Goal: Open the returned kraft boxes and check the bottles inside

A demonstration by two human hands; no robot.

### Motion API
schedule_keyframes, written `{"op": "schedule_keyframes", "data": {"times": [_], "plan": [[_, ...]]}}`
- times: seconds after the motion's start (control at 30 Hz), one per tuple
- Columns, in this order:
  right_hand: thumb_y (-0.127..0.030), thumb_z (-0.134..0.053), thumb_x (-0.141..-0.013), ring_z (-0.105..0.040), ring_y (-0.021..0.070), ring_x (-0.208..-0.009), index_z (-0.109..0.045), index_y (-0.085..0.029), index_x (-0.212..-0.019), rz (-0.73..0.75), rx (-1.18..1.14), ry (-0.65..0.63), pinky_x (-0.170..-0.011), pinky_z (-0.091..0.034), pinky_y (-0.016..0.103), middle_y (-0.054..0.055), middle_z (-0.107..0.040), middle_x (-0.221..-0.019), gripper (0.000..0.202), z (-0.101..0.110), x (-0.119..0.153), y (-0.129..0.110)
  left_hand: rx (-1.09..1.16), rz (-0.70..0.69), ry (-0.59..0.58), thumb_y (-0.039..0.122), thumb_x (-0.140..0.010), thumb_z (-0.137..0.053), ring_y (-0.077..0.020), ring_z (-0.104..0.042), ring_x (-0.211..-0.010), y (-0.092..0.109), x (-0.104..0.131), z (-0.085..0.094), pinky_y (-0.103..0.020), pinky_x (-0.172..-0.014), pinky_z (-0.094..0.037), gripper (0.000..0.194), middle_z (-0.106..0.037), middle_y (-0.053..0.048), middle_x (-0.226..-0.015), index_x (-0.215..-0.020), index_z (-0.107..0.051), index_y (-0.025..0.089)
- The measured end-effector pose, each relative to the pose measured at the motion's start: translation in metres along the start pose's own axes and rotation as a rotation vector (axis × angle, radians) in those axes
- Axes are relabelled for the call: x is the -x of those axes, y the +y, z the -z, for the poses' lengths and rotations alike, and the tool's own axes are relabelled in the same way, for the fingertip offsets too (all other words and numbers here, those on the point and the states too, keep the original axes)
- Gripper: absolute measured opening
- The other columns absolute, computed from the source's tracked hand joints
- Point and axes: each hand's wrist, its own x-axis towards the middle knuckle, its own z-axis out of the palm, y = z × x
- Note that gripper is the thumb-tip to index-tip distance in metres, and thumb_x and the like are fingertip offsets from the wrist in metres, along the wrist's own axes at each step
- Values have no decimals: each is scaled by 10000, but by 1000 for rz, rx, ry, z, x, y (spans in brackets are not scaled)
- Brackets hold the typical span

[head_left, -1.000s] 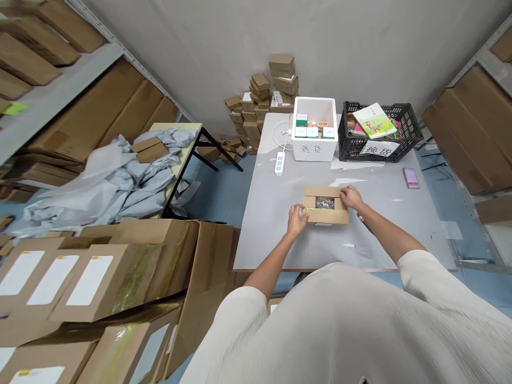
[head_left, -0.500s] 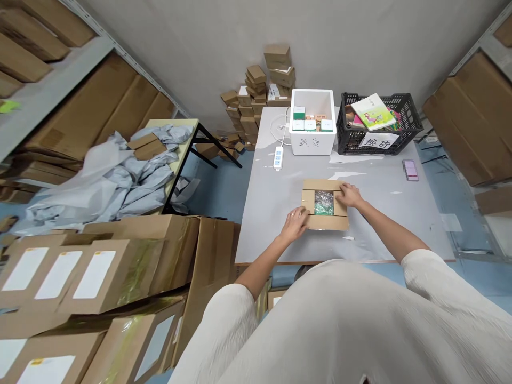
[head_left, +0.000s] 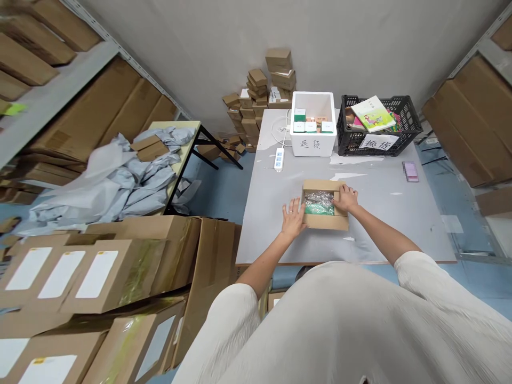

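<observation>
A small cardboard box [head_left: 326, 222] lies on the grey table with its top open. Inside it shows a green item in clear bubble wrap [head_left: 320, 204]. My left hand [head_left: 293, 217] is at the box's left side, fingers spread and pointing away from me, touching the edge there. At the right side, my right hand [head_left: 346, 199] has its fingers over the right flap, with the fingertips bent at the opening.
Behind the box on the table [head_left: 276, 213] stand a white foam box [head_left: 313, 145] and a black crate [head_left: 380, 146] with books. A power strip [head_left: 279, 159] and a phone [head_left: 410, 171] lie nearby. Stacked cartons [head_left: 132, 277] fill the left.
The left flap no longer covers the contents, so more of the wrapped item shows. My left hand has moved slightly left and spread its fingers. My right hand has shifted slightly left.
</observation>
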Motion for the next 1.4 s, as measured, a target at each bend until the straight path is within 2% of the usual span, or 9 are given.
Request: {"op": "schedule_keyframes", "data": {"times": [0.13,0.3,0.4,0.53,0.77,0.87,1.0,1.17,1.4], "plan": [[-549,-621,-907,-359,461,-1500,-422,-152,-1578,-31,-18,-18,-1207,-307,629,239,-376,-1700,805,1,1,-5,-18,127,58,514,-801,-896,-501,-189,-1671,-9,11,2,-770,-1315,-31,963,-331,-288,-1745,-1605,-488,175],[-499,-625,-891,-381,458,-1508,-532,-187,-1518,-37,-153,-72,-1214,-363,621,190,-395,-1713,707,10,-2,5,25,151,-56,498,-787,-902,-484,-377,-1594,-16,2,-4,-696,-1334,-136,953,-442,-294,-1677,-1593,-502,186],[-453,-584,-895,-377,433,-1551,-555,-230,-1543,44,-331,-45,-1257,-345,642,153,-416,-1720,686,15,0,28,-52,155,-171,460,-815,-879,-451,-366,-1610,-18,0,-3,-627,-1320,-253,1015,-397,-267,-1716,-1660,-383,196],[-348,-569,-839,-420,352,-1557,-567,-238,-1556,174,-524,181,-1288,-359,576,137,-468,-1677,725,13,16,68,-124,155,-242,432,-842,-853,-415,-333,-1635,-17,2,0,-541,-1309,-319,1084,-336,-244,-1751,-1710,-248,198],[-301,-554,-855,-650,323,-1242,-583,-202,-1490,6,-561,275,-1103,-537,530,185,-567,-1513,643,-14,43,110,-40,193,-278,427,-842,-863,-392,-495,-1512,-16,0,9,-473,-1210,-460,1049,-374,-190,-1702,-1696,-279,253],[-300,-582,-874,-648,331,-1176,-630,-196,-1411,-42,-436,282,-1088,-530,527,189,-607,-1409,549,-21,42,110,-38,202,-358,470,-849,-860,-386,-593,-1404,-19,-14,21,-455,-1104,-531,1097,-333,-167,-1720,-1723,-214,322],[-190,-562,-875,-628,324,-1153,-686,-204,-1253,36,-285,263,-1054,-523,482,158,-650,-1233,398,-13,35,98,-131,166,-494,525,-712,-961,-427,-639,-1331,-23,-51,35,-459,-1032,-549,1429,-240,-192,-1747,-1754,9,399],[-102,-489,-878,-644,278,-1088,-696,-200,-1158,87,-283,191,-991,-537,406,133,-662,-1170,362,0,35,85,-228,149,-634,568,-636,-984,-442,-644,-1315,-21,-94,37,-469,-1044,-537,1604,-371,-207,-1623,-1738,170,396],[-133,-485,-942,-663,277,-1062,-720,-174,-1203,84,-170,158,-959,-532,380,143,-695,-1196,354,24,43,69,-262,165,-686,615,-588,-990,-471,-543,-1413,-23,-107,31,-501,-1097,-503,1661,-353,-230,-1637,-1735,184,362]]}}
